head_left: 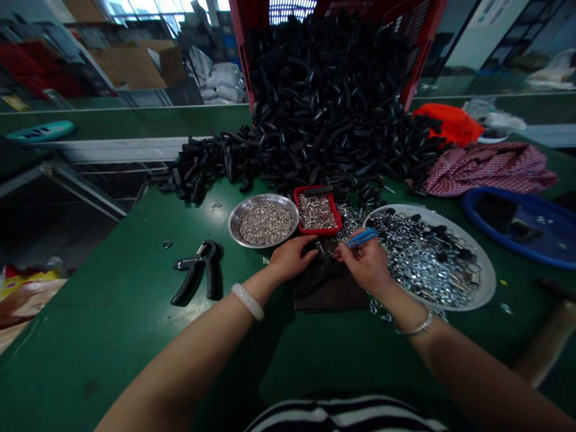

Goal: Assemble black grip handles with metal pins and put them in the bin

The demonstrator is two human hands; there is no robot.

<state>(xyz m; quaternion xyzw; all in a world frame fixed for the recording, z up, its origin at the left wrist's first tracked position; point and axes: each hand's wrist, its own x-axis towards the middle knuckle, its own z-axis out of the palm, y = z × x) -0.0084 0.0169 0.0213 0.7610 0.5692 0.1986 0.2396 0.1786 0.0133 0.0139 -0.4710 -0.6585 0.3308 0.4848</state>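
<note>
My left hand (293, 259) is closed on a black hand grip exerciser (312, 279), whose metal end shows near the fingertips. Underneath lies a dark flat block (333, 298) on the green table. My right hand (368, 267) pinches a slim tool with a blue handle (362, 237), its tip pointing toward the metal end; the exact kind of tool cannot be made out. To the left rests another black hand grip exerciser (198, 273) with a metal spring between its handles. A small metal ring (167, 245) lies beyond it.
A steel bowl (232, 227) and a red tray (338, 223) hold small metal parts. At right, a white basin (488, 282) holds nuts and other hardware, near a blue tray (553, 240) and a hammer (551, 336). Black handles (333, 114) spill from a red crate (243, 54).
</note>
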